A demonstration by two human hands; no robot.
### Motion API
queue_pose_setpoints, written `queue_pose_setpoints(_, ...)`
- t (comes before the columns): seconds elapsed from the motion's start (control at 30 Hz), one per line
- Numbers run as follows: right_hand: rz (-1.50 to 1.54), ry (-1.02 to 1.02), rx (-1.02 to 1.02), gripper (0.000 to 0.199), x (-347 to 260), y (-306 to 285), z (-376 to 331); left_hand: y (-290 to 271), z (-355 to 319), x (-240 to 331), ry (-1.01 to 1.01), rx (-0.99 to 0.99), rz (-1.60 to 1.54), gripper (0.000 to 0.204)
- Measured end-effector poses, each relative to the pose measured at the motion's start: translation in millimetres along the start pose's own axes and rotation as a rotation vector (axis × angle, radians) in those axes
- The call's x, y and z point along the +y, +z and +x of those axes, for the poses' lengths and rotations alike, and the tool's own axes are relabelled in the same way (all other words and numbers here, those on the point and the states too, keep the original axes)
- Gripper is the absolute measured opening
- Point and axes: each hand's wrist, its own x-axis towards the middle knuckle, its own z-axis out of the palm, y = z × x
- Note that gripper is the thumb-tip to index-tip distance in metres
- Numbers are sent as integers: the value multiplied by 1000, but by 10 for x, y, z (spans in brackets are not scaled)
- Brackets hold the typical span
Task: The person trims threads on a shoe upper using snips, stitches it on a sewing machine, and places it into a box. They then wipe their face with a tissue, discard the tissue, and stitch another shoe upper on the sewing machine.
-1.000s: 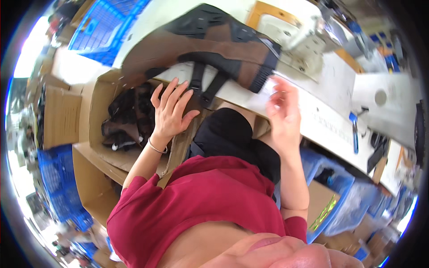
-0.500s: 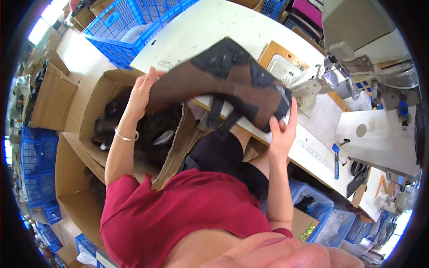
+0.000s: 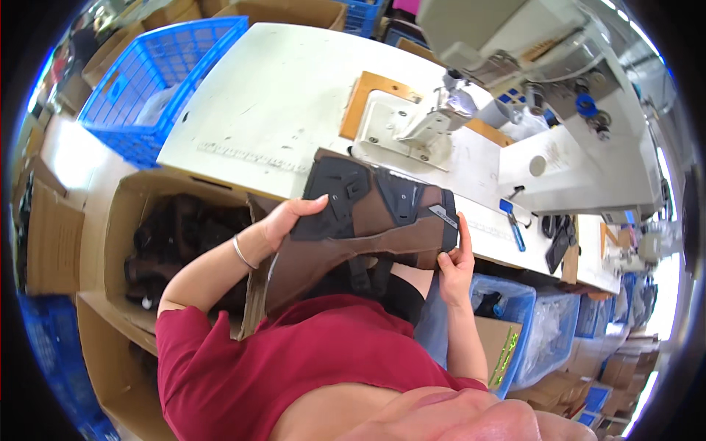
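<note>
A brown and black boot upper [image 3: 375,239] with moulded black panels and a pale label patch is stretched between my hands, above my lap at the table's near edge. My left hand [image 3: 287,223] grips its black left side, thumb on top. At the other end, my right hand [image 3: 457,268] pinches the black edge beside the label, thumb on top and fingers behind. Straps hang below the piece, partly hidden by it. Beyond it stands a sewing machine [image 3: 434,121], its arm over a metal plate set in the white table [image 3: 257,88].
An open cardboard box [image 3: 121,220] with dark brown and black pieces stands left of my lap. A blue crate [image 3: 140,110] sits at the far left. Blue-handled tool [image 3: 512,224] and black scissors [image 3: 557,226] lie on the right. Blue bins [image 3: 507,301] stand below the table.
The boot upper has come nearer my body and turned, its panels now facing up more squarely. My left hand has shifted from its brown end to the black panel. The view has swung right.
</note>
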Motion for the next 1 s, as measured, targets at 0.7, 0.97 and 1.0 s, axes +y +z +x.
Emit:
queue_pose_setpoints(0.7,-619,-202,1006,49,-2619,-4891,1374,1484,1201,211,79,-78,654,34)
queue_pose_setpoints(0.97,-746,-405,531,77,-1245,-1813,247,1800,1418,431,214,-156,616,34)
queue_pose_setpoints(1.0,-816,-298,326,78,-1242,-1474,171,1848,1494,438,221,-162,613,34)
